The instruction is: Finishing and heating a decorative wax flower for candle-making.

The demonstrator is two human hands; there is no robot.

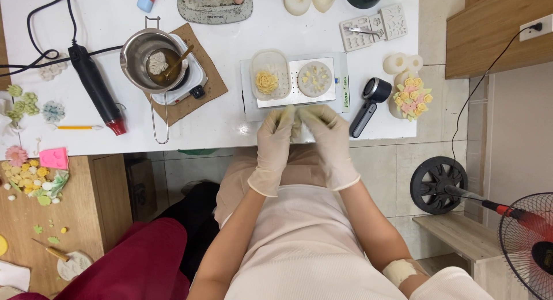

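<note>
Presently, hands: left hand [275,140] and right hand [329,140], gloved, fingertips pinched on a small pale piece [296,129] at the white table [230,121] edge.
Beyond: scale [295,86] bearing rectangular mould [269,75] and round mould [314,79].
Label: green strip on scale's right side.

Light: bright, even, falling from overhead | Shadows: lying soft and short beside things on the glossy white desk [242,133] | Glare: washing the desk's top pale | Focus: staying sharp, edges bending slightly
</note>
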